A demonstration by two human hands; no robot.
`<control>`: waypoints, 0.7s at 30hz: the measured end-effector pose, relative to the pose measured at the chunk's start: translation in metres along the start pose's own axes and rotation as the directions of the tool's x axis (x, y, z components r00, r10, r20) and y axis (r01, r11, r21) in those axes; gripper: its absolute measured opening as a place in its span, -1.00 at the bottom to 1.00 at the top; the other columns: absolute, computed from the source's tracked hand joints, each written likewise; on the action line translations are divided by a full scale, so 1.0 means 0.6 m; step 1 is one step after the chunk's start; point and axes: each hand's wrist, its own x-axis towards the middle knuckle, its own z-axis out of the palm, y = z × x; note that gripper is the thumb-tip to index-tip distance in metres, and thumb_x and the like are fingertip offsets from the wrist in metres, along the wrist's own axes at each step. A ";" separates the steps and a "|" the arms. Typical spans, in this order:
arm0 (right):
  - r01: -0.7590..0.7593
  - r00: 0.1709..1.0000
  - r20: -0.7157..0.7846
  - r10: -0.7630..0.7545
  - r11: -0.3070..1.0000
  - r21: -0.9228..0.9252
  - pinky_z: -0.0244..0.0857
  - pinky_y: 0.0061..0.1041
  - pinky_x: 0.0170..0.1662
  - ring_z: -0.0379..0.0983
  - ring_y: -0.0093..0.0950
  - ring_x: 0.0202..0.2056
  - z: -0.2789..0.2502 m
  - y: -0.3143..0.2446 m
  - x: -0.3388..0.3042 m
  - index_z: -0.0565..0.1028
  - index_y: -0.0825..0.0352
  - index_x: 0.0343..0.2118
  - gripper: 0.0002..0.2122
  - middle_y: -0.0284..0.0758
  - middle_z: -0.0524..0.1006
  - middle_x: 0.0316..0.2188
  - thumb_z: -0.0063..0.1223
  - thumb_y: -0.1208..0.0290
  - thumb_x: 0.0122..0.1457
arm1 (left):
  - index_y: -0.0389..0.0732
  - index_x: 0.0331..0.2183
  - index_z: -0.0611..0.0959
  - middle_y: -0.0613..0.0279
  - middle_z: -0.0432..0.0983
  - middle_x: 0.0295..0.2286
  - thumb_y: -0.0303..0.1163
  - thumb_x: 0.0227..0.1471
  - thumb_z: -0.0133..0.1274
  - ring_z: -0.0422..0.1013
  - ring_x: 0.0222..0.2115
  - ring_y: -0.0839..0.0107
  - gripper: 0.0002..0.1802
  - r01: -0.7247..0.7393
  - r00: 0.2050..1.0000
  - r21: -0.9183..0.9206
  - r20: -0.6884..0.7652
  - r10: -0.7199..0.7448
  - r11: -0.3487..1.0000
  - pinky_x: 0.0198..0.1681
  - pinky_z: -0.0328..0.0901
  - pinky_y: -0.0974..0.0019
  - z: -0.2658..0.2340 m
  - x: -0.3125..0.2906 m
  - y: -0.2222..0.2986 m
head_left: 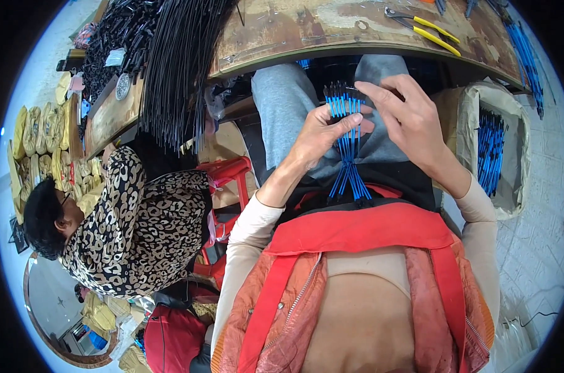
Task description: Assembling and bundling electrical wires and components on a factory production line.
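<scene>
A bundle of thin blue rods [348, 151] with black tips stands over my lap. Around its upper part my left hand [317, 135] is closed, the thumb lying across the front. Below that grip the rods cross and fan out toward my red apron [363, 229]. My right hand [412, 121] is beside the bundle's upper right, its index fingertip at the black ends [338, 91]. The fingers of that hand are bent together, and anything pinched between them is too small or hidden to name.
Yellow-handled pliers [436, 36] lie on the wooden table [282, 37] ahead. Long black rods [179, 68] hang over its left edge. A lined bin [523, 161] with more blue rods stands at right. To my left a person [139, 217] sits by a red stool [235, 177].
</scene>
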 end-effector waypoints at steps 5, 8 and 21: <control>-0.027 0.999 -0.021 0.028 0.998 0.061 0.31 -0.44 -0.35 0.39 -0.34 -0.38 0.008 -0.002 0.005 0.54 0.25 -0.06 -0.53 -0.22 0.42 -0.35 0.07 0.75 -0.10 | -0.26 -0.10 0.60 0.12 0.62 -0.32 -0.35 0.15 0.09 0.55 -0.27 0.40 -0.71 -0.002 1.000 -0.011 0.002 0.002 1.000 -0.18 0.43 0.36 -0.001 0.002 0.000; -0.013 1.000 -0.013 0.014 0.997 0.073 0.31 -0.43 -0.35 0.39 -0.32 -0.38 0.008 0.000 0.009 0.54 0.28 -0.06 -0.53 -0.22 0.42 -0.34 0.07 0.74 -0.12 | -0.26 -0.10 0.60 0.13 0.62 -0.32 -0.36 0.16 0.09 0.54 -0.26 0.41 -0.71 -0.028 1.000 0.022 0.008 0.028 0.999 -0.17 0.42 0.36 -0.003 0.003 -0.002; 0.207 0.977 0.058 -0.204 0.976 -0.065 0.33 -0.43 -0.34 0.40 -0.29 -0.36 -0.015 0.011 0.027 0.55 0.34 -0.12 -0.55 -0.21 0.42 -0.34 0.08 0.73 -0.19 | -0.27 -0.09 0.60 0.14 0.62 -0.29 -0.38 0.16 0.08 0.53 -0.23 0.41 -0.71 -0.031 0.999 0.043 0.022 0.030 0.999 -0.13 0.41 0.37 0.005 0.000 0.007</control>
